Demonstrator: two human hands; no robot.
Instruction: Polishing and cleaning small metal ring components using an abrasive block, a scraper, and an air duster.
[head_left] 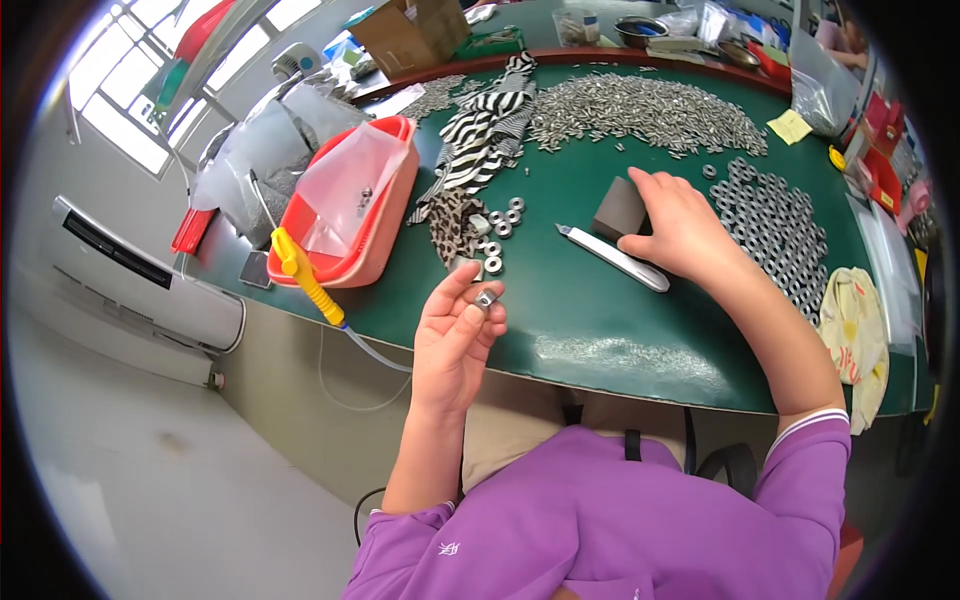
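Between the thumb and fingers of my left hand [452,335] is a small metal collar [486,298], held above the table's front edge. My right hand [685,228] grips a dark grey block [619,209] from its right side, thumb at the near edge and fingers at the far one. Just in front of the block lies a white-handled utility knife [618,260], its blade pointing left. Several loose metal collars [503,228] rest beyond my left hand, beside a leopard-print cloth [455,225]. A broad single layer of metal collars [772,232] spreads to the right of my right hand.
A heap of small metal pins [650,112] covers the far table. At left stand a red basket [388,215] lined with plastic and a yellow air gun [300,275] with a hose. A striped cloth [485,130] lies mid-table; a pale glove [855,335] hangs at the right edge.
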